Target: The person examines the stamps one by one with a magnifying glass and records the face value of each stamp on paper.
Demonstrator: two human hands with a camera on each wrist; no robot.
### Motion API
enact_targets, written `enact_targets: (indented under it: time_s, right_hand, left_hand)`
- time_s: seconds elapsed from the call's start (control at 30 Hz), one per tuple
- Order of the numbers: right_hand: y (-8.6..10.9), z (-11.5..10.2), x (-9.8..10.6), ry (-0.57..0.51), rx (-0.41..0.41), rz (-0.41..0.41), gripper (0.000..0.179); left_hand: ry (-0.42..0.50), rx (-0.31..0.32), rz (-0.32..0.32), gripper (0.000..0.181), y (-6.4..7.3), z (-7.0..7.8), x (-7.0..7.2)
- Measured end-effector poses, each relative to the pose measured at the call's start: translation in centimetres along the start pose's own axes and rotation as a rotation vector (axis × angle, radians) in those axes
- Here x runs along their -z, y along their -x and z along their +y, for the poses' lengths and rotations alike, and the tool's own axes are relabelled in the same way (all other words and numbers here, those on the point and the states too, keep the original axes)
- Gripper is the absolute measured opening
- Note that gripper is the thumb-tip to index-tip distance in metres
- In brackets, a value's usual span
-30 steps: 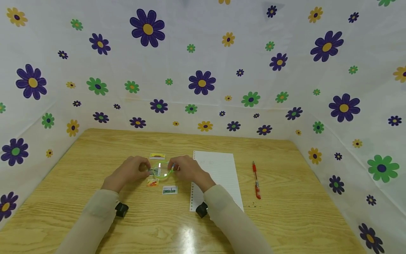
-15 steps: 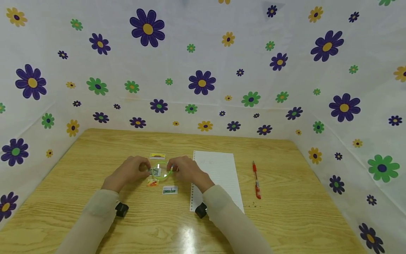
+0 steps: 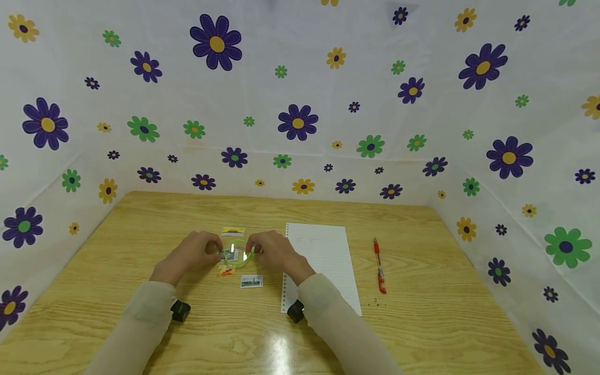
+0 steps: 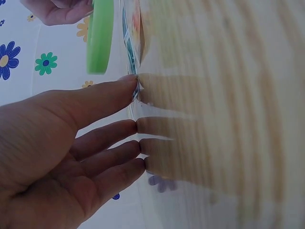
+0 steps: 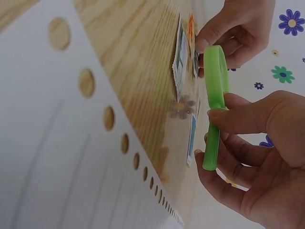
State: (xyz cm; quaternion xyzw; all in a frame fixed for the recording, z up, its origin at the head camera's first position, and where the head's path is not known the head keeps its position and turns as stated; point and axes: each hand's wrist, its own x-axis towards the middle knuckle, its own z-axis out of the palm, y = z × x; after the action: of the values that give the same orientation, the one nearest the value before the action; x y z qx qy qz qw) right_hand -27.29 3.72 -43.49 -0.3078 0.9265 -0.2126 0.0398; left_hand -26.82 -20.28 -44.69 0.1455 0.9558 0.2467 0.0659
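My right hand (image 3: pixel 274 252) pinches the short handle of a green magnifying glass (image 5: pixel 214 78), its thumb and fingertips around it. The round lens is held over a small stamp (image 3: pixel 232 255) with a grey-green picture. At that stamp's left end, my left hand (image 3: pixel 192 254) pinches its edge with the thumb (image 4: pixel 112 93), while the other fingertips rest on the table. A red-orange stamp (image 3: pixel 226 271) lies just nearer, and a yellow one (image 3: pixel 233 231) just beyond. Below my right hand is a blue-edged stamp (image 5: pixel 191 138), mostly covered in the head view.
A landscape stamp (image 3: pixel 251 281) lies nearer the front. Lined paper (image 3: pixel 323 260) with punched holes and faint writing lies partly under the right forearm. A red pen (image 3: pixel 379 265) lies farther right, with dark crumbs (image 3: pixel 375 302) near it. Flowered sheeting (image 3: pixel 262 104) surrounds the wooden table (image 3: pixel 225 338).
The magnifying glass has tilted and shifted slightly in my right hand, so more of the stamp shows through the lens. My left hand stays in place at the stamp.
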Motion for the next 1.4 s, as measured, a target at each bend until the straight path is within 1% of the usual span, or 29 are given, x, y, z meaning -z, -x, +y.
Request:
enact_targets:
  time_s: [0.2,0.5,0.73,0.8,0.9,1.07,1.3,1.4]
  right_hand:
    - [-0.1,0.1,-0.2,0.001,-0.013,0.003,0.029]
    - [-0.1,0.2,-0.2,-0.007,-0.006,0.004,0.027]
    - [0.7,0.3,0.8,-0.054,-0.038,-0.009,0.024]
    - [1.1,0.7,1.3,-0.072,-0.044,0.001,0.023]
    - [1.7,1.8,2.1,-0.095,-0.032,0.023,0.022]
    - [3.2,3.6,3.8,-0.088,-0.028,0.071,0.018]
    - [5.7,6.3,5.7,-0.073,-0.085,0.108,0.016]
    - [6.9,7.4,6.3,-0.053,-0.090,0.133,0.016]
  left_hand:
    - [0.007,0.022,-0.009,0.015,0.0,0.1,0.0]
    - [-0.001,0.016,-0.005,0.015,0.0,0.0,-0.2]
    - [-0.007,0.017,0.001,0.015,-0.1,-0.1,-0.3]
    - [-0.011,0.015,0.002,0.015,-0.1,-0.1,-0.3]
    - [-0.011,0.017,0.005,0.015,0.0,-0.1,-0.3]
    - [0.005,0.021,0.014,0.015,0.1,-0.1,-0.3]
    - [0.053,0.031,0.019,0.015,0.2,0.0,-0.2]
    - [0.059,0.033,0.016,0.016,0.2,-0.1,-0.2]
